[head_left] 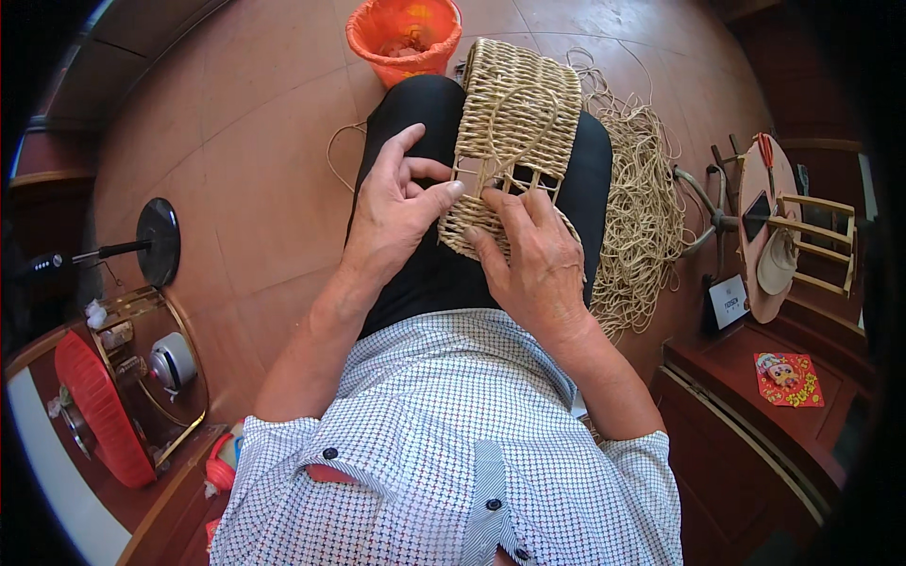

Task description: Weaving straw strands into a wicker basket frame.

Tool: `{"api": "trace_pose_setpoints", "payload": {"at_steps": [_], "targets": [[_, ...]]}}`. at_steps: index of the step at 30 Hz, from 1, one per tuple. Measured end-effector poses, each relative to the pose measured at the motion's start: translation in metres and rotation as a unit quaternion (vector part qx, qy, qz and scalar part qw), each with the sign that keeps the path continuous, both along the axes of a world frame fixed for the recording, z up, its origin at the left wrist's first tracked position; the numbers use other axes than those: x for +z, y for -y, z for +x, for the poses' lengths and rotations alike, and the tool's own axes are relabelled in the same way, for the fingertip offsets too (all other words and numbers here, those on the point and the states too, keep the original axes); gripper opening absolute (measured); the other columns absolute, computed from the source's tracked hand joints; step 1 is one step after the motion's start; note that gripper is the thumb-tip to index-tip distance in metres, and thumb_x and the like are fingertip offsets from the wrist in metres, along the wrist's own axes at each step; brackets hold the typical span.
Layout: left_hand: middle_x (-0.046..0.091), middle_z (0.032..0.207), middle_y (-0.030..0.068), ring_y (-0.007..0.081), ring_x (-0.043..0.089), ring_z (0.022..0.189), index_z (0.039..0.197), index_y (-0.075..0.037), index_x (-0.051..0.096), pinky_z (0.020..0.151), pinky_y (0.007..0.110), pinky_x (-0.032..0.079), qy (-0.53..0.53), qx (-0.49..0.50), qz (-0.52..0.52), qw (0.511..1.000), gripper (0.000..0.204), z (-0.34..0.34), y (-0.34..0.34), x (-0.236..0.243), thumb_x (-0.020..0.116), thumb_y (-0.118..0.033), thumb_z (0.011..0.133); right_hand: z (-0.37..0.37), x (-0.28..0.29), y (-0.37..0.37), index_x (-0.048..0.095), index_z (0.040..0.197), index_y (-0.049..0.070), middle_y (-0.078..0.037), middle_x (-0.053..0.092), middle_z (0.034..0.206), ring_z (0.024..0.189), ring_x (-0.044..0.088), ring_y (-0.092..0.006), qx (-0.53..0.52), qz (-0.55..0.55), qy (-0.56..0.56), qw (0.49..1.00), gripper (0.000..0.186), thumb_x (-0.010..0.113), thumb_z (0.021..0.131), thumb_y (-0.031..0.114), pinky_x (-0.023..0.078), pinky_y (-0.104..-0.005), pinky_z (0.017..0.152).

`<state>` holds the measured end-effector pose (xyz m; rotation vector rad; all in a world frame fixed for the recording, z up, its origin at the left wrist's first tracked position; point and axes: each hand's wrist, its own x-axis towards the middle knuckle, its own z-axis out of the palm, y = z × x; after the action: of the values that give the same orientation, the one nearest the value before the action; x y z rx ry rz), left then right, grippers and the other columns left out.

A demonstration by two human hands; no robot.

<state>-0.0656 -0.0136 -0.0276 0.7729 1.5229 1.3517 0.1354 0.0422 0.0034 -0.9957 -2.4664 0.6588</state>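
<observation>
A partly woven basket [519, 113] of tan twisted cord lies across my lap. Between its large far band and a narrower near band, bare frame rods show in a gap. My left hand [401, 203] is at the left side of this gap, thumb and one finger closing at the frame edge, another finger raised. Over the near band, my right hand [538, 245] is closed, its thumb on the weave and its fingertips reaching into the gap. A loose loop of cord [500, 99] curves over the far band. What lies under the right fingers is hidden.
A large heap of loose cord [637, 217] lies on the floor to my right. An orange-lined bin [401, 42] stands beyond my left knee. At right are a round board [760, 226] with red-handled scissors [765, 156] and a small wooden frame [840, 241].
</observation>
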Motion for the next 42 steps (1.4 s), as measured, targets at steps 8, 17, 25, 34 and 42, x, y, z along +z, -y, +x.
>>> {"api": "trace_pose_setpoints", "payload": {"at_steps": [8, 17, 25, 34, 42], "targets": [[0.074, 0.135, 0.0194, 0.0110, 0.071, 0.098, 0.177, 0.005, 0.025, 0.088, 0.027, 0.060, -0.032, -0.059, 0.026, 0.997, 0.093, -0.006, -0.013, 0.008, 0.076, -0.003, 0.100, -0.004, 0.001, 0.000, 0.062, 0.137, 0.006, -0.017, 0.068, 0.113, 0.102, 0.075, -0.0380, -0.012, -0.033, -0.019, 0.999, 0.048, 0.085, 0.097, 0.015, 0.061, -0.0480, 0.084], [0.075, 0.140, 0.0186, 0.0194, 0.074, 0.126, 0.178, 0.003, 0.021, 0.104, 0.034, 0.061, 0.073, -0.204, 0.050, 0.975, 0.089, -0.021, -0.032, 0.003, 0.068, -0.003, 0.103, -0.002, 0.000, 0.000, 0.059, 0.136, 0.005, -0.019, 0.070, 0.115, 0.104, 0.076, -0.0379, -0.017, -0.026, -0.032, 0.999, 0.052, 0.088, 0.094, 0.011, 0.062, -0.0472, 0.086], [0.071, 0.110, 0.0038, 0.0082, 0.068, 0.096, 0.177, 0.003, 0.031, 0.083, 0.025, 0.057, 0.113, -0.169, -0.017, 0.979, 0.090, -0.030, -0.023, 0.015, 0.073, -0.006, 0.098, -0.004, 0.003, 0.001, 0.061, 0.134, 0.006, -0.017, 0.069, 0.113, 0.102, 0.075, -0.0375, -0.015, -0.035, -0.032, 0.999, 0.048, 0.088, 0.094, 0.012, 0.061, -0.0475, 0.085], [0.069, 0.101, 0.0003, 0.0080, 0.064, 0.082, 0.176, 0.002, 0.034, 0.077, 0.025, 0.054, 0.056, -0.150, 0.033, 0.987, 0.087, -0.012, -0.026, 0.012, 0.071, -0.005, 0.098, -0.004, 0.000, 0.000, 0.062, 0.135, 0.007, -0.017, 0.069, 0.113, 0.101, 0.075, -0.0373, -0.015, -0.033, -0.028, 0.999, 0.047, 0.086, 0.095, 0.016, 0.061, -0.0475, 0.084], [0.071, 0.099, 0.0119, 0.0196, 0.070, 0.080, 0.172, -0.010, 0.046, 0.077, 0.037, 0.061, -0.391, 0.000, 0.068, 0.918, 0.078, 0.021, -0.013, 0.013, 0.062, 0.001, 0.097, -0.005, -0.006, 0.002, 0.062, 0.136, 0.006, -0.017, 0.069, 0.114, 0.101, 0.075, -0.0378, -0.017, -0.023, -0.042, 0.999, 0.049, 0.087, 0.094, 0.015, 0.061, -0.0475, 0.084]]}}
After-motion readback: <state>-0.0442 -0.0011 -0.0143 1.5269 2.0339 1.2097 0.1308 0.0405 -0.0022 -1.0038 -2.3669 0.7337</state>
